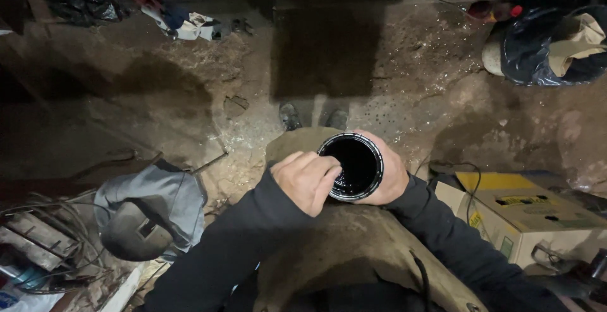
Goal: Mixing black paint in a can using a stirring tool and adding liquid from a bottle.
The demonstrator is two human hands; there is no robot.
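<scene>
Can: a round open can [351, 166], full of a glossy black liquid, sits in the middle of the view, held up above the person's lap.
Right hand: the right hand [391, 174] is wrapped round the right side of the can — clamped on its wall, fingers hidden behind it.
Left hand: the left hand [308, 180] comes in from the left, fingers curled together over the near-left rim, fingertips at or just inside the mouth. Whether they touch the liquid, I cannot tell.
Around: a grey welding helmet [148, 209] lies on the ground at near left, a cardboard box [528, 217] at near right, and a black bag [550, 46] at far right. The dirt floor [417, 78] is rough and stained, with two shoe tips [314, 118] just beyond the can.
Risk: the liquid looks close to the rim — in my judgement a small tilt of the right hand would slop it onto the apron [341, 236] below.
Risk two: wet fingers on the rim could slip, and the can might rock in that one-handed grip.
</scene>
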